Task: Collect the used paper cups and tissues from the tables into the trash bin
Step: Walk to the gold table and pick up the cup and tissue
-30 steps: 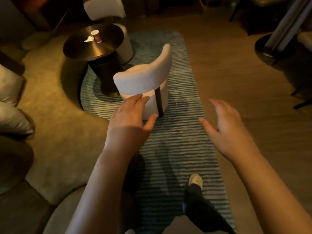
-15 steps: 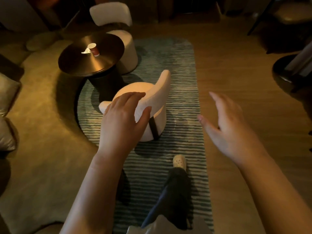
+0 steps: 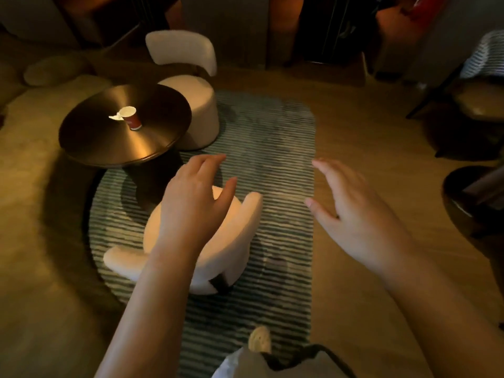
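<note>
Closer than a moment ago: red paper cup (image 3: 132,120), standing near the middle of the round dark desk (image 3: 109,148), with a crumpled white tissue (image 3: 115,117) just beside it on the left. Left grip (image 3: 191,203): fingers spread, holding nothing, above the near white chair (image 3: 240,230), which now sits lower in view. Right grip (image 3: 351,214): fingers spread, empty, above the striped rug (image 3: 272,132). Second white chair (image 3: 181,47): just behind the desk. Pale shoe (image 3: 259,342): on the rug, bottom edge.
</note>
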`<state>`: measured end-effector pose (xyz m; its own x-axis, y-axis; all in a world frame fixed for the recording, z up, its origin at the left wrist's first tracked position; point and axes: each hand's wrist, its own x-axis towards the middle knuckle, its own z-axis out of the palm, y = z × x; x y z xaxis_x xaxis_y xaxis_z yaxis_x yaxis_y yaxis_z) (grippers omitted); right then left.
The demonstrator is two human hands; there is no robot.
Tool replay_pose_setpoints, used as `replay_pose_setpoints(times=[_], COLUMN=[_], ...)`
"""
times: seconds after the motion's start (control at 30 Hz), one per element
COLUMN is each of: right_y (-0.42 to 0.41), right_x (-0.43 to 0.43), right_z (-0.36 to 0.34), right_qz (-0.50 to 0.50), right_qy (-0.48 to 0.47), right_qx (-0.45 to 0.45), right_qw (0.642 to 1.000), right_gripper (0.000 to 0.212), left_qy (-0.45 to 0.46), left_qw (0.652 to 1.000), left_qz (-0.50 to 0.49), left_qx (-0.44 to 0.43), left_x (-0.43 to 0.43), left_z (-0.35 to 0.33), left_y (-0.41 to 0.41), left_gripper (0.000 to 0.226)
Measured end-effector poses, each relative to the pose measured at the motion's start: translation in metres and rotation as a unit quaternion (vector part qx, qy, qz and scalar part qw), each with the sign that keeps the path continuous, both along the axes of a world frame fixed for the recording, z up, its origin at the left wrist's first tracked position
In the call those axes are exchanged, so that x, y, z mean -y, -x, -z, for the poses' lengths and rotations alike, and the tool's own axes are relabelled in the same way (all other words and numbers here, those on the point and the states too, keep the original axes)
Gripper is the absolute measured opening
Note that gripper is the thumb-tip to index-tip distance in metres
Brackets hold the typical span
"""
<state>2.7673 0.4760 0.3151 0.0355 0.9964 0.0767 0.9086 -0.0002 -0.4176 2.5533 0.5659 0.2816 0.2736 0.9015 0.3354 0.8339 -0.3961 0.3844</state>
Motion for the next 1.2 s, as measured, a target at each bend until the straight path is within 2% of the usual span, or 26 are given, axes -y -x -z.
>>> replay_pose_setpoints(times=[0.13,0.37,0.7,1.0,1.2], right_y=[-0.029,-0.098,-0.194,-0.140,-0.077], right_x=[-0.071,-0.217,-0.419,-0.546,-0.650], right_z=[0.008,0.031,0.031,0.063,0.071], right_qz=[-0.021,-0.103,-0.241,-0.361,-0.428], right_qy=[-0.009,0.012,0.046,0.063,0.066], right_qx=[-0.015,-0.050,-0.032,-0.029,-0.011], right_qw=[1.000,0.993,0.969,0.930,0.901], right_gripper=[0.062,0.062,0.059,0.059,0.057], left_qy=[0.001,0.015,0.063,0.096,0.082], left_qw=[1.000,0.991,0.943,0.878,0.857], left_qz=[-0.022,-0.126,-0.327,-0.470,-0.507], left_qx=[-0.013,-0.028,0.001,0.009,0.034], left_x=[-0.056,-0.151,-0.265,-0.317,-0.400], left_z=[-0.002,0.019,0.033,0.047,0.065], left_y=[-0.032,-0.081,-0.164,-0.135,-0.090], left_gripper=[0.046,0.046,0.045,0.043,0.043])
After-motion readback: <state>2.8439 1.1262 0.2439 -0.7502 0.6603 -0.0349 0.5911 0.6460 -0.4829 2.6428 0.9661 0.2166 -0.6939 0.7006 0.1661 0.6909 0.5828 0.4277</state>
